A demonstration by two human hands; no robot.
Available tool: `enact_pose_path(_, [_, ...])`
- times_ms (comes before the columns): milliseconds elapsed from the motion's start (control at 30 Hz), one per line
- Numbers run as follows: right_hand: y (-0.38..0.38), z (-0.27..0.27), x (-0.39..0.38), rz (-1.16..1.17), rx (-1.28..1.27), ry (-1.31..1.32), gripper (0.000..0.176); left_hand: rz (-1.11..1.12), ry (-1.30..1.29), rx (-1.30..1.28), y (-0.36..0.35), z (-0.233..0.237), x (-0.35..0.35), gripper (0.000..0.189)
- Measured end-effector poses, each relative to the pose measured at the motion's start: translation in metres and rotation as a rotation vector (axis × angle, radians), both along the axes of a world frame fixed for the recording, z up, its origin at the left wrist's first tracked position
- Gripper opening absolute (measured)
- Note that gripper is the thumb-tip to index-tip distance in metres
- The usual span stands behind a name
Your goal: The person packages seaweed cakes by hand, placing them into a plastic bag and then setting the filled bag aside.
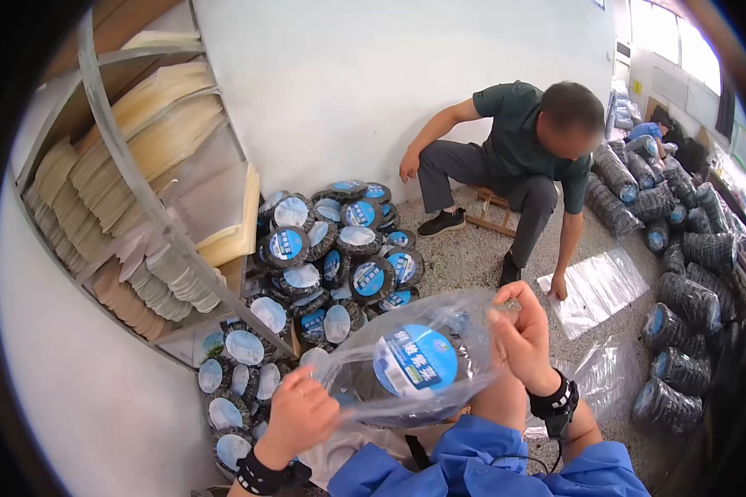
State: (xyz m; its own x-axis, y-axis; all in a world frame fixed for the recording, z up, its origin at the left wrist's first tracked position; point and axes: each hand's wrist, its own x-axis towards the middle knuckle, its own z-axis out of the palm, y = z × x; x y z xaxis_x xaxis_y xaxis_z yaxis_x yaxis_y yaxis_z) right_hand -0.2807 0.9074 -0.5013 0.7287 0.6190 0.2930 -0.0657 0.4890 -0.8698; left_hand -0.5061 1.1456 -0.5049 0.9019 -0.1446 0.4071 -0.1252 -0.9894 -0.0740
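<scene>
My left hand is closed on the left edge of a clear plastic bag, thumb and fingers pressed together. The bag's opposite edge is pinched in my right hand, so the film stretches wide between both hands. Inside or behind the film shows a round dark package with a blue and white label facing up. Its lower part is blurred by the wrinkled plastic. Dark bands circle both my wrists.
Round packages with blue labels lie heaped at the left. A metal rack holds stacked sheets. A person sits ahead, a hand on flat plastic bags. Bagged rolls of packages pile up along the right.
</scene>
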Motion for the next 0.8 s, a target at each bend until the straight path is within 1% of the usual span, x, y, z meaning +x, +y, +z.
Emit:
enact_pose_path(67, [0.002,-0.003,0.001,-0.124,-0.322,-0.671,0.017,-0.182,-0.027,-0.173,-0.018,-0.004,-0.006,0.025])
enact_pose_path(100, [0.006,-0.007,-0.009,-0.096,-0.505,-0.767,0.017,-0.243,-0.093,-0.241,-0.019,-0.020,0.001,0.028])
enact_pose_path(133, [0.003,-0.003,-0.016,0.124,-0.596,-0.842,0.012,-0.244,-0.096,-0.245,-0.022,-0.026,-0.004,0.028])
enact_pose_path(200, [0.011,-0.019,-0.023,0.413,-0.681,-0.804,0.024,-0.287,-0.070,-0.255,-0.022,-0.033,-0.007,0.032])
enact_pose_path(233, [0.019,-0.026,-0.029,0.405,-0.684,-0.787,0.024,-0.315,-0.115,-0.276,-0.025,-0.032,-0.006,0.037])
enact_pose_path(267, [0.031,-0.034,-0.038,0.394,-0.670,-1.000,0.033,-0.325,-0.096,-0.288,-0.030,-0.028,-0.006,0.037])
enact_pose_path(300, [0.041,-0.043,-0.045,0.380,-0.652,-1.217,0.042,-0.329,-0.114,-0.263,-0.034,-0.022,-0.003,0.042])
enact_pose_path(333, [0.051,-0.064,-0.047,0.374,-0.661,-1.200,0.042,-0.334,-0.135,-0.235,-0.037,-0.017,-0.002,0.048])
enact_pose_path(400, [0.077,-0.114,-0.043,0.483,-0.914,-1.266,0.054,-0.382,-0.148,-0.186,-0.042,-0.010,-0.009,0.046])
enact_pose_path(433, [0.083,-0.131,-0.035,0.470,-0.914,-1.282,0.054,-0.410,-0.177,-0.134,-0.041,-0.011,-0.011,0.044])
enact_pose_path(467, [0.083,-0.146,-0.035,0.394,-0.817,-1.314,0.057,-0.412,-0.175,-0.133,-0.038,-0.019,-0.019,0.044])
enact_pose_path(500, [0.081,-0.160,-0.036,0.317,-0.723,-1.333,0.060,-0.200,0.030,-0.127,-0.032,-0.028,-0.030,0.042])
enact_pose_path(533, [0.082,-0.151,-0.035,0.315,-0.728,-1.315,0.060,0.009,0.238,-0.116,-0.027,-0.028,-0.034,0.045])
enact_pose_path(567, [0.084,-0.136,-0.029,0.418,-0.889,-1.296,0.061,0.012,0.052,-0.725,-0.012,-0.014,-0.015,0.057])
enact_pose_path(600, [0.085,-0.127,-0.025,0.522,-1.048,-1.278,0.063,0.006,0.057,-0.727,-0.002,-0.037,-0.011,0.057])
enact_pose_path(633, [0.083,-0.142,-0.016,0.430,-0.955,-1.351,0.060,0.042,0.000,-0.718,0.012,-0.083,-0.003,0.067])
enact_pose_path(667, [0.084,-0.151,-0.009,0.430,-0.955,-1.356,0.060,0.081,-0.058,-0.707,0.023,-0.116,0.005,0.078])
enact_pose_path(700, [0.085,-0.158,-0.004,0.372,-0.821,-1.271,0.060,0.084,-0.062,-0.706,0.017,-0.125,0.019,0.078])
enact_pose_path(733, [0.086,-0.160,-0.002,0.319,-0.690,-1.182,0.060,0.038,-0.061,-0.685,-0.001,-0.130,0.041,0.073])
enact_pose_path(767, [0.086,-0.145,0.002,0.396,-0.783,-1.098,0.062,-0.007,-0.063,-0.667,-0.011,-0.135,0.060,0.068])
enact_pose_path(800, [0.086,-0.146,0.004,0.398,-0.785,-1.106,0.062,-0.006,-0.072,-0.669,-0.007,-0.142,0.077,0.068])
